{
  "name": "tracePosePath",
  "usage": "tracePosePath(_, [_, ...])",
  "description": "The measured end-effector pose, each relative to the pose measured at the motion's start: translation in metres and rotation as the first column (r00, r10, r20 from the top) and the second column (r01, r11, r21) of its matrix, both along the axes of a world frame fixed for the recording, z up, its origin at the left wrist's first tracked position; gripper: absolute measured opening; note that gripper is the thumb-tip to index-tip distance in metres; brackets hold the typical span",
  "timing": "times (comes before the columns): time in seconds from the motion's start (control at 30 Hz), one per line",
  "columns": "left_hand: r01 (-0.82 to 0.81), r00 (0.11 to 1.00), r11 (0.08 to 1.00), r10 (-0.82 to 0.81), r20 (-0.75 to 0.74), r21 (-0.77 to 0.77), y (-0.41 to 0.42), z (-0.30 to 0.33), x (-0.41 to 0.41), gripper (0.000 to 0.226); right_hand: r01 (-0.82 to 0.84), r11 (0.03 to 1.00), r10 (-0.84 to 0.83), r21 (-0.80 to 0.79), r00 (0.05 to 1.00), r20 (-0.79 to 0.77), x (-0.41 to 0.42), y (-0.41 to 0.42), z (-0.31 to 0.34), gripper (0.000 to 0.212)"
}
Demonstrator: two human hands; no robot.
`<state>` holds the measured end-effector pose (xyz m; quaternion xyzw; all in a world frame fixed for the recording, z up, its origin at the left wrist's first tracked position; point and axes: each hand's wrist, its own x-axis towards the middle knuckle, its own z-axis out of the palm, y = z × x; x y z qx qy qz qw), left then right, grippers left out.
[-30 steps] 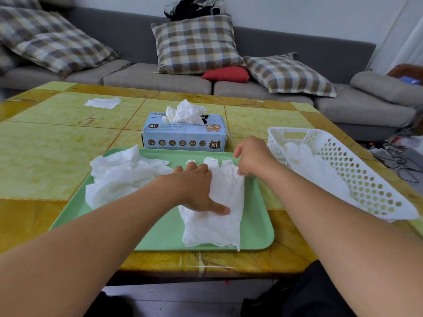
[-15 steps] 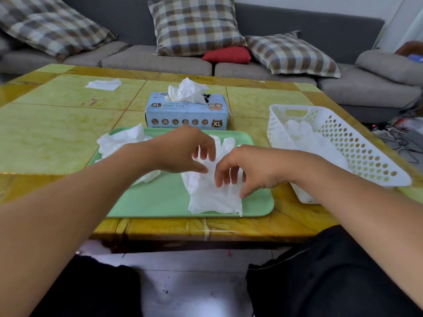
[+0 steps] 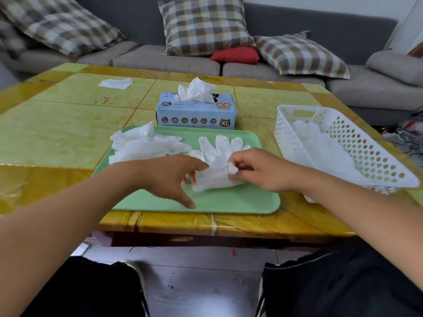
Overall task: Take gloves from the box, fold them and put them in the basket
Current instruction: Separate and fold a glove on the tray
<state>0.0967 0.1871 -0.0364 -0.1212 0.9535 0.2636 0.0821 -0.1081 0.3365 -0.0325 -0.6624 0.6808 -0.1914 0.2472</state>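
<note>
Now that the cuff end has come up off the green tray (image 3: 240,202), both hands pinch the glove (image 3: 217,165), left hand (image 3: 174,177), right hand (image 3: 256,172), doubling it over mid-tray; basket (image 3: 366,156) waits at the table's right edge.

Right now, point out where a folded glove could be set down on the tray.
The near strip of the green tray is bare, between its front rim and the glove both hands hold. Its left end is crowded with a heap of loose gloves; the middle holds the left hand and right hand.
</note>
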Motion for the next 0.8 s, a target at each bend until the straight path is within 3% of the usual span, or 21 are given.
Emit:
tracePosePath(0.1, [-0.081, 0.995, 0.996, 0.082, -0.057, 0.023, 0.0, -0.003, -0.003, 0.066, 0.076, 0.997, -0.075, -0.003, 0.981, 0.177, -0.006, -0.008, 0.005, 0.025])
tracePosePath(0.2, [-0.191, 0.955, 0.98, 0.197, -0.223, 0.046, 0.004, -0.01, -0.01, 0.035, 0.102, 0.993, -0.114, 0.056, 0.95, 0.289, -0.007, -0.009, 0.005, 0.021])
tracePosePath(0.27, [-0.242, 0.887, 0.957, 0.284, -0.365, 0.157, 0.006, -0.006, -0.014, 0.016, 0.149, 0.986, -0.168, 0.078, 0.901, 0.4, -0.006, -0.008, 0.01, 0.019])
tracePosePath(0.33, [-0.252, 0.802, 0.901, 0.398, -0.444, 0.353, 0.008, 0.008, -0.015, 0.006, 0.214, 0.973, -0.224, 0.084, 0.801, 0.555, -0.005, -0.008, 0.016, 0.027])
tracePosePath(0.4, [-0.244, 0.737, 0.818, 0.505, -0.449, 0.52, 0.008, 0.025, -0.017, 0.013, 0.282, 0.952, -0.277, 0.116, 0.642, 0.714, -0.003, -0.009, 0.027, 0.028])
tracePosePath(0.53, [-0.229, 0.613, 0.703, 0.641, -0.462, 0.673, 0.015, 0.049, -0.026, 0.021, 0.27, 0.949, -0.256, 0.164, 0.355, 0.899, 0.001, -0.008, 0.046, 0.044])
tracePosePath(0.6, [-0.238, 0.547, 0.698, 0.671, -0.501, 0.675, 0.02, 0.057, -0.035, 0.024, 0.273, 0.957, -0.193, 0.1, 0.341, 0.92, 0.003, -0.007, 0.05, 0.058])
tracePosePath(0.73, [-0.245, 0.46, 0.678, 0.71, -0.533, 0.693, 0.031, 0.071, -0.049, 0.022, 0.463, 0.886, -0.149, -0.02, 0.325, 0.934, 0.006, -0.003, 0.056, 0.048])
tracePosePath(0.8, [-0.249, 0.421, 0.67, 0.725, -0.545, 0.7, 0.041, 0.079, -0.055, 0.025, 0.554, 0.827, -0.144, -0.094, 0.371, 0.917, 0.003, 0.005, 0.065, 0.042])
